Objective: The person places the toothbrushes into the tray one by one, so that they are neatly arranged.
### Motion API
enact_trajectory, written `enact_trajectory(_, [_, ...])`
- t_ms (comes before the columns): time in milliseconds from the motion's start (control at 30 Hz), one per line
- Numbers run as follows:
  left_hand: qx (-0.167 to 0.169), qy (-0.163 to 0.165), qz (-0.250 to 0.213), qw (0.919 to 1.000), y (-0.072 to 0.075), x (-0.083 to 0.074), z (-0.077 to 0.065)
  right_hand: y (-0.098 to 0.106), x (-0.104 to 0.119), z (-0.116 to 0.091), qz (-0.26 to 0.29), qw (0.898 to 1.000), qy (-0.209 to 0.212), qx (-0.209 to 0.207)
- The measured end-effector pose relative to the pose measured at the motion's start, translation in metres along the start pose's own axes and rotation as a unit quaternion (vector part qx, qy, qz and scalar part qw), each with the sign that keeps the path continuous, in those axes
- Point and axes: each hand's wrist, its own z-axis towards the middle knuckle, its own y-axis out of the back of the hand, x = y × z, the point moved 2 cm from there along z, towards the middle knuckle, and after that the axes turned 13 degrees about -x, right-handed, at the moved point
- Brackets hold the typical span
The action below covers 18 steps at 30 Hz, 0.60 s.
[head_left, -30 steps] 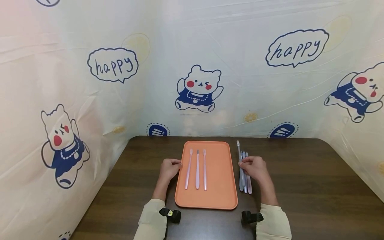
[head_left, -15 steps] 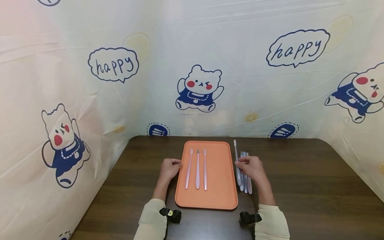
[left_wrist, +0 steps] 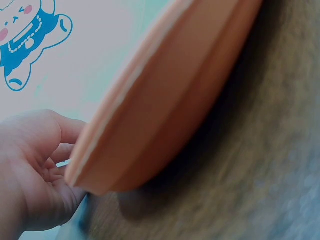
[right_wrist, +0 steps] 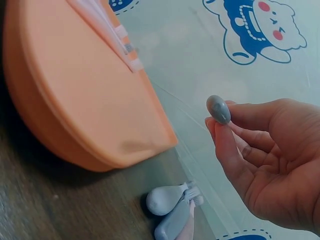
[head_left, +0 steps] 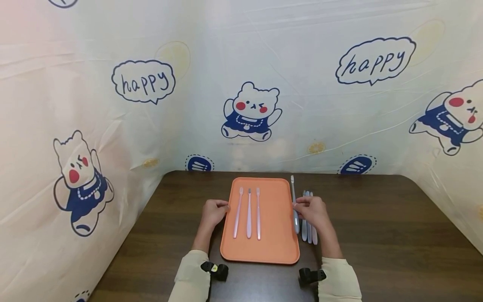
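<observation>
My right hand [head_left: 314, 209] pinches a grey toothbrush [head_left: 296, 224] by its handle over the right edge of the orange tray [head_left: 279, 239]. The brush's head points away from me. In the right wrist view its rounded handle end [right_wrist: 219, 110] sticks out between thumb and fingertips, level above the tabletop. At the tray's left side my left hand [head_left: 214, 211] grips the rim, fingers partly hidden behind it in the left wrist view. Three pale pink and lilac toothbrushes, the middle one [head_left: 248, 220] among them, lie side by side on the tray's left half.
Several more toothbrushes [head_left: 310, 235] lie in a bunch on the dark wooden table [head_left: 377, 226], right of the tray and partly under my right hand. A printed curtain [head_left: 294, 109] hangs around the table's back and sides.
My right hand has moved left, carrying the grey toothbrush away from the bunch to the tray's right edge. My left hand and the tray stay put.
</observation>
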Motion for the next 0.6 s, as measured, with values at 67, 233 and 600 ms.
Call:
enact_trajectory(67, [0.000,-0.001,-0.001,1.0000,0.0001,-0.0002,0.0000,-0.0001,-0.0003,0.0001,0.002,1.000,-0.001,0.000])
enact_trajectory(233, [0.001,0.003,-0.005,1.0000,0.0009,-0.0004,0.0001,-0.0011,-0.0014,0.0007,0.011,1.000,-0.001,-0.001])
enact_trajectory(600, [0.002,0.006,0.003,1.0000,-0.0004,0.0028,0.0014,-0.0083,-0.0037,0.0006,0.051,0.999,-0.006,-0.003])
